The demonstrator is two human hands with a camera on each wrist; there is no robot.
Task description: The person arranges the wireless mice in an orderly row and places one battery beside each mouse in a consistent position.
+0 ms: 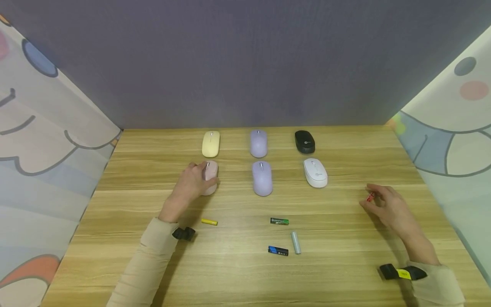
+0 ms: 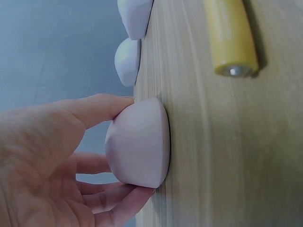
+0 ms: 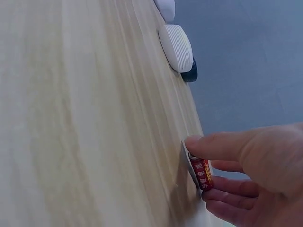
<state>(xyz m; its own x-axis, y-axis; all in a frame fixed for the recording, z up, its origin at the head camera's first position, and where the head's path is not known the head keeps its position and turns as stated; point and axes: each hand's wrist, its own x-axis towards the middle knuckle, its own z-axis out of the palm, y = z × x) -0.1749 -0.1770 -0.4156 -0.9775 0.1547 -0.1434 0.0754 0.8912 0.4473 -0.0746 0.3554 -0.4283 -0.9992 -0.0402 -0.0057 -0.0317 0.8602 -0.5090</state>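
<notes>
My left hand point(image 1: 187, 184) grips a pale pink computer mouse point(image 1: 212, 170) on the wooden table, thumb on one side and fingers on the other. In the left wrist view the pink mouse point(image 2: 138, 144) rests flat on the wood. Over at the right, my right hand point(image 1: 390, 209) pinches a small red battery point(image 1: 370, 197) between thumb and fingers. White lettering shows on the red battery point(image 3: 201, 174) in the right wrist view. Nearest my left forearm lies a yellow battery point(image 1: 209, 222).
Behind stand a yellow mouse point(image 1: 211, 144), two lilac mice point(image 1: 258, 144), a black mouse point(image 1: 305, 142) and a white mouse point(image 1: 316, 173). Toward the front lie a green-black battery point(image 1: 279, 221), a silver battery point(image 1: 296, 243) and a blue-black battery point(image 1: 278, 250). A grey panel point(image 1: 245, 64) borders the table's back.
</notes>
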